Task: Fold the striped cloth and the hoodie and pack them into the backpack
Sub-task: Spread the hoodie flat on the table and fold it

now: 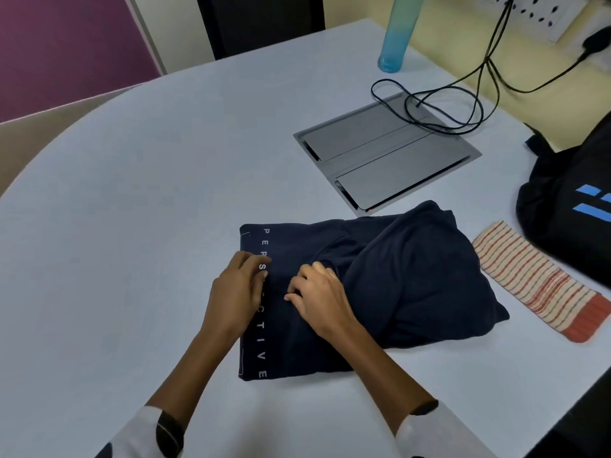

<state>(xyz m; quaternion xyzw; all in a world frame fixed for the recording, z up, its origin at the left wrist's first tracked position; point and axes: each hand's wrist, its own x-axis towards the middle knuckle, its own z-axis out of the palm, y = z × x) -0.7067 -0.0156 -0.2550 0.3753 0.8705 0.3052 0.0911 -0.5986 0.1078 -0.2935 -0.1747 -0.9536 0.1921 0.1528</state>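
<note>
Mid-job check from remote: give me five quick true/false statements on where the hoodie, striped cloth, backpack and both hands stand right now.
1. Both hands rest on the hoodie. True: left hand, right hand.
2. The striped cloth lies inside the backpack. False: it lies folded on the table, right of the hoodie.
3. The hoodie is spread out flat. False: it is folded into a bundle.
4. A blue bottle stands at the table's far side. True.
5. The hoodie is already packed. False: it lies on the table.

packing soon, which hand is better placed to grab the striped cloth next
Right, probably. The right hand rests on the hoodie nearer the striped cloth, which lies folded on the table to the hoodie's right, beside the backpack. The left hand sits at the hoodie's far left edge.
</note>
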